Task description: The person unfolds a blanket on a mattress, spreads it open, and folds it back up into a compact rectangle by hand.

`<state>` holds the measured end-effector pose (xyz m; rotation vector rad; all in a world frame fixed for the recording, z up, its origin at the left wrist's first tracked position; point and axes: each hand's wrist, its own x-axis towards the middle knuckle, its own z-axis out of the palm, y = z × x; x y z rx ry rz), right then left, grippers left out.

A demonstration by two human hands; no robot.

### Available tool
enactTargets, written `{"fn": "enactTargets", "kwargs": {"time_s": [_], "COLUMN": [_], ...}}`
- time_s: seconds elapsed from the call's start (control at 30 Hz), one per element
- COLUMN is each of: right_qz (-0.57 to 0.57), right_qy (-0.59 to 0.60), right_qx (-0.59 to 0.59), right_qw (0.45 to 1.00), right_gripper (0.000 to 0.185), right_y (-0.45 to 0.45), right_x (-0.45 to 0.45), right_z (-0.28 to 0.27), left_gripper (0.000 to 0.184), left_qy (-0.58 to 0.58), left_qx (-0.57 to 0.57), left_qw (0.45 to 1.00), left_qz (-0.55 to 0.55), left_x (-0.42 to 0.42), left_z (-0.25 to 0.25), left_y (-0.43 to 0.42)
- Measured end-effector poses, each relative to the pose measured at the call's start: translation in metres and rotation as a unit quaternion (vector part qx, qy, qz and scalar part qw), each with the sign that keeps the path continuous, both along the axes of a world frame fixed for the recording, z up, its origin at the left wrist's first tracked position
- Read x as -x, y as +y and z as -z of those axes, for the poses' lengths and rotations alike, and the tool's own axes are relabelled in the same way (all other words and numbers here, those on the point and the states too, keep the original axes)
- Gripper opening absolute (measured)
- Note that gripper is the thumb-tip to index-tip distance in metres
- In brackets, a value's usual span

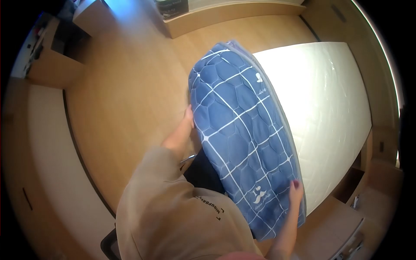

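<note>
Holding a blue quilted pad (242,125) occupies both hands (189,118) (295,195).

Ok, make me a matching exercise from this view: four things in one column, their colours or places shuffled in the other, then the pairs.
1. Pad
2. Mattress
3. Left hand
4. Right hand

A. At the pad's left edge
B. Plain white
C. Near the moustache print
D. Blue with white lines

Pairs: 1-D, 2-B, 3-A, 4-C
</note>
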<state>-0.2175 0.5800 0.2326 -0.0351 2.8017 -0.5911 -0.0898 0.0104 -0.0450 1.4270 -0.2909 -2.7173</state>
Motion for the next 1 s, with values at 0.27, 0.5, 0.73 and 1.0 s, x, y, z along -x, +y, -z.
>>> {"fn": "enactTargets", "kwargs": {"time_s": [0.27,0.5,0.73,1.0], "right_qz": [-0.264,-0.232,-0.254,-0.215], "right_qy": [0.044,-0.037,0.009,-0.192], "right_qx": [-0.018,0.109,0.108,0.052], "right_qw": [0.963,0.966,0.961,0.956], "right_gripper": [0.056,0.083,0.058,0.041], "right_y": [-0.272,-0.466,-0.502,-0.472], "right_x": [0.142,0.216,0.241,0.262], "right_z": [0.042,0.073,0.058,0.089], "left_gripper": [0.047,0.046,0.056,0.09], "left_qy": [0.06,0.176,0.115,-0.133], "left_qx": [-0.005,-0.005,0.223,0.132], "left_qw": [0.99,0.933,0.947,0.963], "left_qz": [-0.13,-0.314,-0.202,0.194], "left_x": [0.008,-0.017,0.005,0.044], "left_z": [0.031,0.035,0.012,-0.04], "left_y": [-0.027,-0.12,-0.214,-0.226]}}
